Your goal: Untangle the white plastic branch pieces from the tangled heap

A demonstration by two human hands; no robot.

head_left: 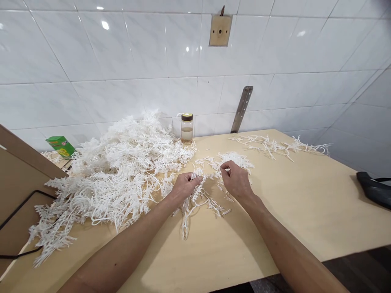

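Observation:
My left hand (184,186) pinches a white branching plastic sprig (200,194) between thumb and fingers, its lower stems hanging toward the table's near side. Just right of it, my right hand (236,178) is closed in a pinch; whatever is between its fingertips is too small to make out. Behind the right hand lies a small heap of short white pieces (236,159), with more bits scattered under both hands. A large tangled pile of white branching sprigs (122,167) covers the left of the table.
On the wooden table (305,211), stripped white stems (275,146) lie at the back right. A water bottle (187,129) stands by the tiled wall. A green box (61,146) and a cardboard box (24,191) are at left, a black shoe-like object (374,189) at right.

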